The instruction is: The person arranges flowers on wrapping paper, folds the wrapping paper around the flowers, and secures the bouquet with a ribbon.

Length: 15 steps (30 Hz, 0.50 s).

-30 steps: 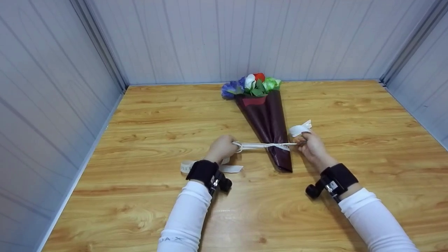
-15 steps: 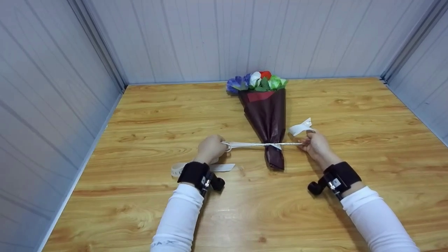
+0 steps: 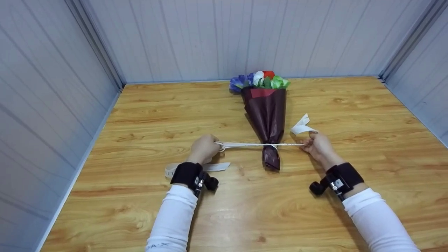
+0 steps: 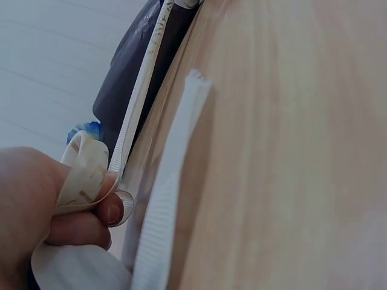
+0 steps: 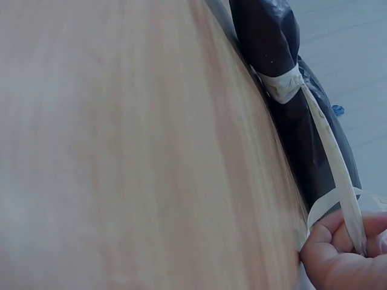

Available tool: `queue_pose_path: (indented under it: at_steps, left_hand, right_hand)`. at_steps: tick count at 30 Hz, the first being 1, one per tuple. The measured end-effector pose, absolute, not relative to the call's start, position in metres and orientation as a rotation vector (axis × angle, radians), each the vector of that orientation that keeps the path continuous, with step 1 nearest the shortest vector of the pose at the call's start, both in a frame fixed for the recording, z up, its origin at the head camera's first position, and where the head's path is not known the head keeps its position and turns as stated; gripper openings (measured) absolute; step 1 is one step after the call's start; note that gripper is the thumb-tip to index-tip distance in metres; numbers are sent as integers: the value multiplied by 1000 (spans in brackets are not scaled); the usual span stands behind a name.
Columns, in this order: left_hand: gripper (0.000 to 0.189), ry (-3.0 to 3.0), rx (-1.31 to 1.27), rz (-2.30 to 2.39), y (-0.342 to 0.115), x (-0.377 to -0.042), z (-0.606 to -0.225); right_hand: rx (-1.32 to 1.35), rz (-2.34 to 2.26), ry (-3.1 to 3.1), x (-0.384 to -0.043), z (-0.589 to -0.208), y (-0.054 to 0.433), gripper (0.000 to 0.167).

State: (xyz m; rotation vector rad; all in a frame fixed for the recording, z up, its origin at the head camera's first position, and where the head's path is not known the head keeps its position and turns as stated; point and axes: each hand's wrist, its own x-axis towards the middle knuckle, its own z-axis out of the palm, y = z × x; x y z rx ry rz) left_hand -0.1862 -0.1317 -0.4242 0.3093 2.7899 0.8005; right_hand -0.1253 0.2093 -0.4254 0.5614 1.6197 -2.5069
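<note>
A bouquet (image 3: 267, 112) in dark maroon wrap lies on the table, its blue, white, red and green flowers toward the back wall. A white printed ribbon (image 3: 245, 144) circles the wrap's narrow lower part and is pulled taut to both sides. My left hand (image 3: 204, 149) grips the ribbon on the left, with a loop of it around the fingers, as the left wrist view shows. On the right, my right hand (image 3: 320, 148) pinches the other length between thumb and fingers. In the right wrist view the ribbon band (image 5: 283, 84) sits snug around the gathered wrap.
One loose ribbon tail (image 3: 218, 167) lies by my left wrist, and another ribbon end (image 3: 301, 125) sticks up beyond my right hand. Pale panel walls (image 3: 189, 38) enclose the wooden table (image 3: 245, 217) at the back and sides.
My left hand has drawn the ribbon leftward and my right hand has shifted slightly right. The ribbon has tightened, the wrap is pinched narrower, and the bouquet has turned to stand straighter in view.
</note>
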Motion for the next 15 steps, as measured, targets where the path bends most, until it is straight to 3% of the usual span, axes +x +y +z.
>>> queue_pose_path:
  at_steps: [9,15]
  left_hand:
    - [15,2747,367,998,-139,-188,-422]
    - [52,2760,241,1017,-150,-184,-412]
  right_hand:
    - [396,-2601,1242,-138,-461,247,11]
    - [489,-2552,1316,-130,-453,245,16]
